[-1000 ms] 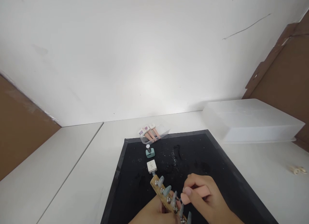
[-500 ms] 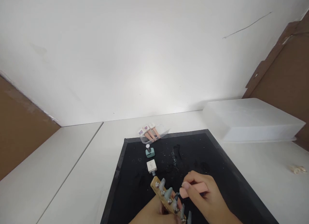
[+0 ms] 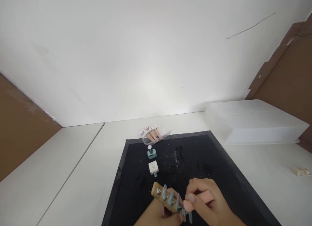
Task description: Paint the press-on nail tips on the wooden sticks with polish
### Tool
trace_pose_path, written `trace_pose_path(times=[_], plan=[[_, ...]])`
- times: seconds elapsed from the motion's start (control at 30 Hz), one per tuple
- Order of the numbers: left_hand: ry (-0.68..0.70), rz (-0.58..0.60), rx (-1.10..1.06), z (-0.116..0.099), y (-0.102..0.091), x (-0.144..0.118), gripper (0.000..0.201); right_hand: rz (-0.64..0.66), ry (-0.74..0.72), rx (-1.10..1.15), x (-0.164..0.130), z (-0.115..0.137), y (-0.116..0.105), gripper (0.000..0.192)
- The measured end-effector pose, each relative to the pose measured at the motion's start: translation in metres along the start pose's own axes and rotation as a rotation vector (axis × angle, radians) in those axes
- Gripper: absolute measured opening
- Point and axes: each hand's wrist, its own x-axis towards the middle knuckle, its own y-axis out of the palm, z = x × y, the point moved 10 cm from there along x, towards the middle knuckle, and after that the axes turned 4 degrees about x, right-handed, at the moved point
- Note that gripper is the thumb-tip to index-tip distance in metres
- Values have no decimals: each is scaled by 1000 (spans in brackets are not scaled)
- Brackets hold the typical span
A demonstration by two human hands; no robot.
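Two white tabletop (image 3: 80, 174) slabs meet along a seam at the left and run back to a plain white wall (image 3: 136, 57), with brown cardboard panels (image 3: 287, 73) leaning at the far right and another at the left edge. A black mat (image 3: 200, 154) lies on the tabletop in front of the person, speckled with small pale flecks. At its far edge sits a clear packet of pink-handled brushes (image 3: 152, 135), half on the mat; nearer stand a teal bottle (image 3: 151, 153) and a white cube-topped bottle (image 3: 153, 168), one behind the other. A translucent plastic box (image 3: 253, 122) rests on the tabletop to the right, well apart from the mat's centre, and a small pale scrap (image 3: 301, 170) lies near the right edge.

Low in view, the left hand (image 3: 158, 216) grips a wooden strip (image 3: 165, 198) that carries a row of grey nail tips on metal studs, held tilted above the mat. The right hand (image 3: 209, 206) has its fingers (image 3: 195, 196) closed round a pink block (image 3: 198, 200), probably a buffer, whose end touches the nail tip nearest the person.
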Motion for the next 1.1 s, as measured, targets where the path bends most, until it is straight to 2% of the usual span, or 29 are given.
trace_pose_path(times=[0.17,0.3,0.57,0.7,0.93,1.1], plan=[[20,4,37,4,2,2,32,34,20,-14,2,-2,5,24],[23,-35,70,8,-3,1,31,-16,53,-18,3,-8,1,28],[1,-15,6,7,-1,-2,33,-106,117,-13,2,-19,-8,31],[8,-15,17,9,-2,-2,33,-128,91,9,1,-16,-11,31],[-6,-33,65,11,-3,2,35,41,39,35,2,-3,5,25],[46,-42,149,5,-3,4,38,31,68,41,3,-8,7,26]])
